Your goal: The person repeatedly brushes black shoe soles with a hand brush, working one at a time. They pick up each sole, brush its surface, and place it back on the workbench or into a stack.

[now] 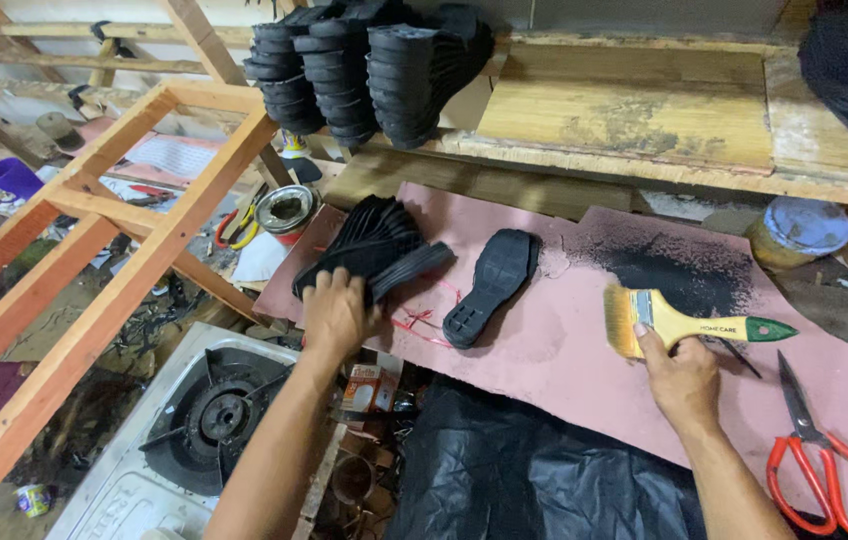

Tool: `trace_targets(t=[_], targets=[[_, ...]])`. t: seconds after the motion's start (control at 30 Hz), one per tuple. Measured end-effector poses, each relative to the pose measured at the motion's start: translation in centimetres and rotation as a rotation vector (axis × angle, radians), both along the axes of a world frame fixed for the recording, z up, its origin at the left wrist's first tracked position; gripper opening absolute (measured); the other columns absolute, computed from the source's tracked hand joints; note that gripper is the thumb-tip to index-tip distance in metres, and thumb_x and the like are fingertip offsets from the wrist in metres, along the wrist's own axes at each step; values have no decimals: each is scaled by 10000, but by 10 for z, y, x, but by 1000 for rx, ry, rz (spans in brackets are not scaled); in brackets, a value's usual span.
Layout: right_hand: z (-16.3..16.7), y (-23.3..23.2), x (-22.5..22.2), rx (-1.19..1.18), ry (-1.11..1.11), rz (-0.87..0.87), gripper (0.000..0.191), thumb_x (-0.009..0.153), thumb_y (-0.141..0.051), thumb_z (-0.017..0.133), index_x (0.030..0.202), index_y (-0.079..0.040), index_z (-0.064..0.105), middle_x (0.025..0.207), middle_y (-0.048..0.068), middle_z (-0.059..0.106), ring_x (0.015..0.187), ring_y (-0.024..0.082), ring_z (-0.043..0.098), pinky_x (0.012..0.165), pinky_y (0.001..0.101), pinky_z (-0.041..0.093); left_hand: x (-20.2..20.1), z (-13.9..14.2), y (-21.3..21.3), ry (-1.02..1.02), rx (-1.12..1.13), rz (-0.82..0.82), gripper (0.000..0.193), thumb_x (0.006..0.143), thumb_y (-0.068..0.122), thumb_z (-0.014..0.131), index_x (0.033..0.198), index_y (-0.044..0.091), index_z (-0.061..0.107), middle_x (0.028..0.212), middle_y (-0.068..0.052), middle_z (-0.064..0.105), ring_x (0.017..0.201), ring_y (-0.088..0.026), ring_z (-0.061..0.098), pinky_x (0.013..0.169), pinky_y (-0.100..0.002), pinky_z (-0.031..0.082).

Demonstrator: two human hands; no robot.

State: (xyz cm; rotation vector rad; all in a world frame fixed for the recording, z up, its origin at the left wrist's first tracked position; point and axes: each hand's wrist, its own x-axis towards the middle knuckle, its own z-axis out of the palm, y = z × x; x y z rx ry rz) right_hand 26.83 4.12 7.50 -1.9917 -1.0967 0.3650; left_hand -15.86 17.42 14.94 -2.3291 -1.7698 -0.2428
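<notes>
At the far left stands a wooden frame (94,250), and below it, just left of the left forearm, lies a gas stove (206,420). The left hand (336,312) rests on a fanned stack of black soles (369,250) on the pink sheet (564,350) that covers the worktop; its fingers (329,285) are curled over the near edge of the stack and press on it. Beyond these fingers, a little to the left, there is an open tin (286,210). To the right of the left fingers, one single black sole (494,285) lies apart from the stack with its tread up. Further right, the right hand (682,380) holds a paintbrush (689,325) with a yellow handle and green tip; the fingers are closed around the handle, and the bristles point toward the single sole. Right of this hand lie scissors (824,460) with red handles. On the shelf behind, more black soles (364,65) are piled.
</notes>
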Motion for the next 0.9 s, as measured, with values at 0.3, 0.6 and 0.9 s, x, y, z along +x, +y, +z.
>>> trace_targets(t=[0.3,0.6,0.9], targets=[[-3,1,2,7,-12,7,484,942,-465,688,1053,3,745,921,221,752,860,360,738,781,450,536,-10,-3,21,-86,213,-99,314,912,417,717,1069,146,738,1090,-95,594,1043,-317,525,836,-466,425],[-8,4,6,64,10,21,450,946,-423,697,1090,2,735,938,197,758,860,326,732,785,430,528,-38,-2,48,-363,-314,189,964,768,559,790,1533,181,342,1549,-230,341,1383,-439,374,1117,-562,361],[-9,3,4,67,-3,13,461,943,-428,711,1090,8,732,924,202,751,847,315,729,780,422,532,-51,12,26,-256,-224,301,855,823,525,751,1527,212,379,1487,-189,432,1357,-414,411,1073,-614,381]])
